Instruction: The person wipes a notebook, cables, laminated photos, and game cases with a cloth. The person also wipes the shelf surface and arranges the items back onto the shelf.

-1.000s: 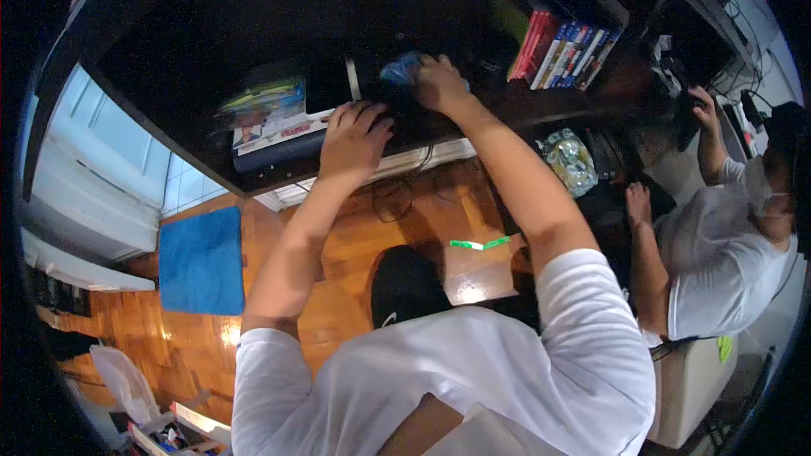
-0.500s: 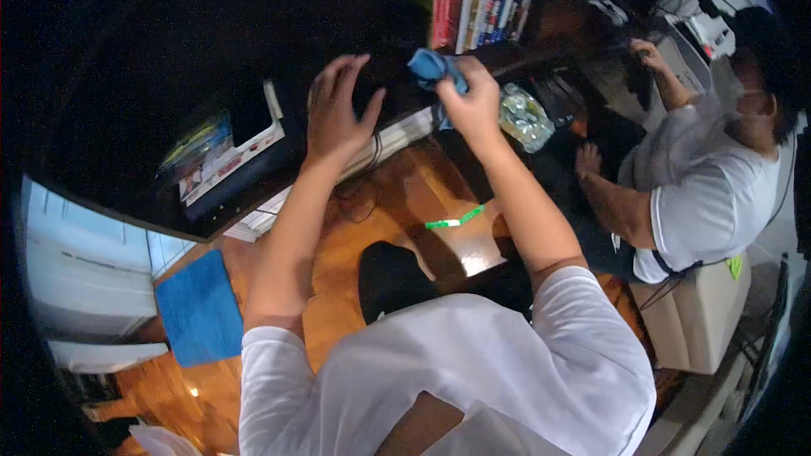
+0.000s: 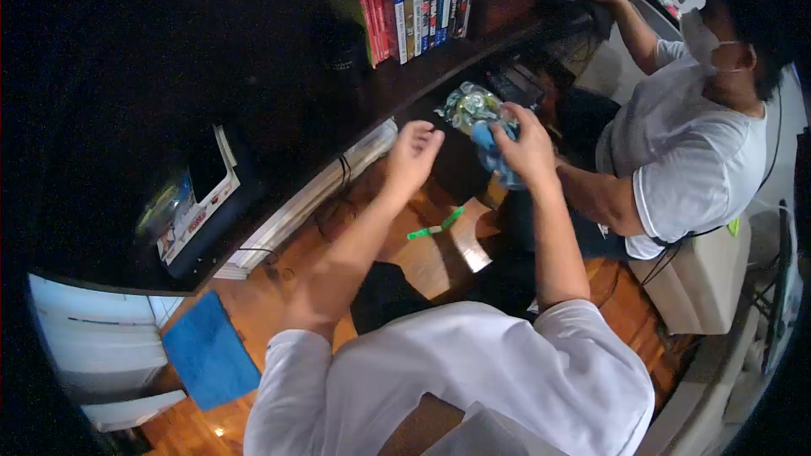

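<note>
My right hand (image 3: pixel 530 150) is closed around a crumpled blue cloth (image 3: pixel 500 167), which hangs below the fingers. Just beyond it, a clear plastic bag (image 3: pixel 471 108) with greenish contents lies by the dark shelf unit. My left hand (image 3: pixel 414 154) hovers in front of the shelf edge with its fingers curled in towards the thumb. Whether anything small is between those fingers cannot be made out.
A row of game cases (image 3: pixel 427 13) stands on the dark shelf (image 3: pixel 287 118). Magazines (image 3: pixel 198 215) lie at its left end. A co-worker in a white shirt (image 3: pixel 676 152) sits at right, reaching to dark items. A blue mat (image 3: pixel 211 350) lies on the wooden floor.
Both hands have moved right and lower, the right one bringing the blue cloth beside the plastic bag. My left hand's spread fingers have curled in. The co-worker's far arm now reaches further forward.
</note>
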Demonstrator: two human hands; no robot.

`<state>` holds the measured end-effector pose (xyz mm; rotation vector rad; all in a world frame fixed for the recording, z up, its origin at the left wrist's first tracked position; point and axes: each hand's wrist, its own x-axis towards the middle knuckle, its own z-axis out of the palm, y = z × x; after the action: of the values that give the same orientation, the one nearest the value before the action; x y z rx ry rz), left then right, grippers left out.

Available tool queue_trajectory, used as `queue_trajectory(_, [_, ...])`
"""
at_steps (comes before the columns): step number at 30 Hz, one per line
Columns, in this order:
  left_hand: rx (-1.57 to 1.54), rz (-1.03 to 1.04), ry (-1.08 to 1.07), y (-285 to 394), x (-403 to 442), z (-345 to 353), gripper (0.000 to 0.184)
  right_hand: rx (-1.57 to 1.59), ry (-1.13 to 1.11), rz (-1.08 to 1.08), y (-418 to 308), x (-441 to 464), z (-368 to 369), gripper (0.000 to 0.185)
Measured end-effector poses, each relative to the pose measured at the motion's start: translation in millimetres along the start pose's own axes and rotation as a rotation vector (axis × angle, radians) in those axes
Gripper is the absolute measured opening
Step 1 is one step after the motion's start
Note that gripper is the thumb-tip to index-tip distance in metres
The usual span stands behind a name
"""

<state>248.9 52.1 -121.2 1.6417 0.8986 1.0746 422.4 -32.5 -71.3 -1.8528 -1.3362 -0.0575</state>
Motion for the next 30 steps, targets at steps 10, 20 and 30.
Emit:
queue_trajectory(10, [-0.76,-0.496,0.023,-48.3,23.1,74.7,0.03,0.193,-0.217,-0.184,58.9,-18.4,22.5,0.043])
queue_trajectory(20, [-0.597,-0.222,-0.244,5.0,-40.0,7.3,0.055,-0.118,-0.106,-0.38,-60.8,-43.4,34.4,0.04])
queue_trajectory(30, [-0.519,-0.24,-0.11,22.4,-65.5,-32.6,0.058,0.543,0.043,0.124,-23.2,22.0,104.9,0.029])
